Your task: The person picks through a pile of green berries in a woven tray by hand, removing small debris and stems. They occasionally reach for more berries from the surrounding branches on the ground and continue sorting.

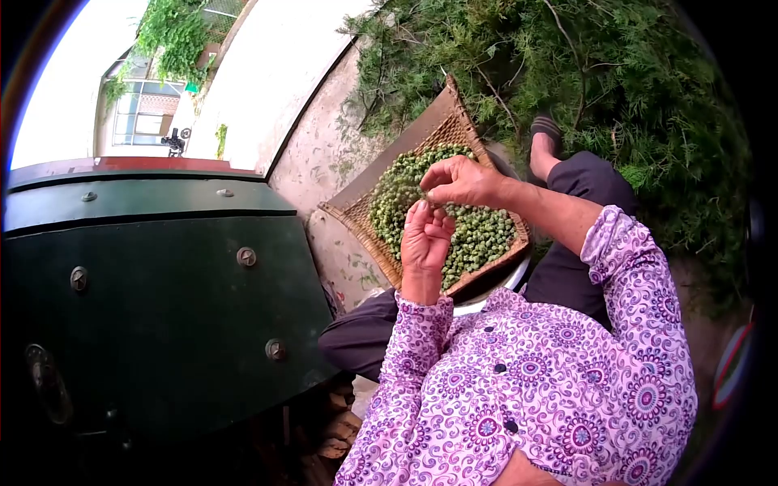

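A woven winnowing basket (446, 105) lies before me, tilted, holding a heap of small round green cones or berries (478, 239). Above the heap, my left hand (427, 240) is raised with the palm side showing, its thumb and fingers curled into a pinch. My right hand (466, 181) comes in from the right, thumb and index finger pinched together, almost touching the left fingertips. Whatever sits between the fingertips is too small to make out. Part of a pale basin (519, 274) shows under the basket's near edge.
Cut evergreen branches (567, 65) are piled at the back and right, close to my foot (545, 146). On the left stands a dark green metal door or panel (162, 308) with star-shaped studs. Split firewood (340, 433) lies below it. A white wall (267, 65) rises behind.
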A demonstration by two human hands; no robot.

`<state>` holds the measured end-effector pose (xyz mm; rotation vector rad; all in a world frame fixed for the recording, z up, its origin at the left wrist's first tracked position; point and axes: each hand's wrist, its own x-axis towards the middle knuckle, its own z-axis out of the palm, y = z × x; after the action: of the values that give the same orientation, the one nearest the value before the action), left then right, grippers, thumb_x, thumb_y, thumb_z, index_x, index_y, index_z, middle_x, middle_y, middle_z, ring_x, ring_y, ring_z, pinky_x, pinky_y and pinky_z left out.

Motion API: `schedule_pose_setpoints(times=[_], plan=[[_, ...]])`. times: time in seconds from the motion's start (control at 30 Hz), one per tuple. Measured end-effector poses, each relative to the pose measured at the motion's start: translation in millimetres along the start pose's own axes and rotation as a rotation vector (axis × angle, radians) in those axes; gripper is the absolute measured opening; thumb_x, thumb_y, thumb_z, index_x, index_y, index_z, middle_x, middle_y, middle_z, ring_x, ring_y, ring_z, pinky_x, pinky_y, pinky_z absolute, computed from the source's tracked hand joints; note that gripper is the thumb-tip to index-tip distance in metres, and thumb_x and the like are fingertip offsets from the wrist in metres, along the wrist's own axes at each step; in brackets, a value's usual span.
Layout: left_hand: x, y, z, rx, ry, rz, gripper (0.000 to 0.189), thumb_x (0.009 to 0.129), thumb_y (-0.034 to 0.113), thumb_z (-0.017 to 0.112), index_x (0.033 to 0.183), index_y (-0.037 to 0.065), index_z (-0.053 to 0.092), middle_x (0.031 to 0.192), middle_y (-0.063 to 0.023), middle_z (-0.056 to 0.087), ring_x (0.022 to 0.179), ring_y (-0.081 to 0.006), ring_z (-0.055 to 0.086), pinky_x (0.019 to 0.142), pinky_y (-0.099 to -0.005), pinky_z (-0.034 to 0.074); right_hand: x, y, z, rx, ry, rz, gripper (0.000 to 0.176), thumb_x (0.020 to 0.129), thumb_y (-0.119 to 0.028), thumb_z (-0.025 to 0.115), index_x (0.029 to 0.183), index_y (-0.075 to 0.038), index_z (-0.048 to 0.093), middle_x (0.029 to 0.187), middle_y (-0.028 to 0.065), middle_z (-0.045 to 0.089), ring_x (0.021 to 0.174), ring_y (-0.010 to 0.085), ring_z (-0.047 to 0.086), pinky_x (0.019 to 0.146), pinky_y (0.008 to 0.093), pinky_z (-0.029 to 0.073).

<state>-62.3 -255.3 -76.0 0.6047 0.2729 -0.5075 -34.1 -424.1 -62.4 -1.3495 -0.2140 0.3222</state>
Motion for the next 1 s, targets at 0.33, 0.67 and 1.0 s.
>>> schedule_pose_setpoints(times=[0.33, 0.67, 1.0], plan=[[-2.5, -0.3, 5.6, 0.072, 0.020, -0.059, 0.016, 0.084, 0.010, 0.056, 0.100, 0.006, 0.053, 0.084, -0.0010, 0.057, 0.068, -0.0094, 0.051, 0.062, -0.0243, 0.045, 4.0, 3.6, -4.2, -0.203, -0.049, -0.211, 0.023, 0.073, -0.013, 0.057, 0.090, 0.002, 0.062, 0.079, 0.0095, 0.064, 0.071, 0.0147, 0.060, 0.065, 0.0274, 0.048], [0.1, -2.0, 8.8, 0.080, 0.034, -0.028, 0.008, 0.082, 0.005, 0.057, 0.090, 0.005, 0.055, 0.078, -0.0006, 0.056, 0.066, -0.0085, 0.050, 0.060, -0.0253, 0.043, -9.7, -2.7, 3.3, -0.321, 0.118, -0.156, 0.012, 0.078, -0.016, 0.056, 0.083, -0.005, 0.058, 0.069, 0.0051, 0.058, 0.064, 0.0148, 0.056, 0.058, 0.0313, 0.045], [-3.5, -15.1, 24.0, 0.108, -0.065, -0.017, 0.017, 0.079, 0.002, 0.058, 0.096, 0.004, 0.056, 0.085, -0.0068, 0.058, 0.070, -0.0136, 0.052, 0.065, -0.0304, 0.045, 10.2, 10.7, -2.1, 0.296, 0.260, 0.122, 0.008, 0.080, -0.005, 0.050, 0.084, 0.001, 0.055, 0.068, 0.0061, 0.057, 0.058, 0.0097, 0.054, 0.047, 0.0235, 0.045]])
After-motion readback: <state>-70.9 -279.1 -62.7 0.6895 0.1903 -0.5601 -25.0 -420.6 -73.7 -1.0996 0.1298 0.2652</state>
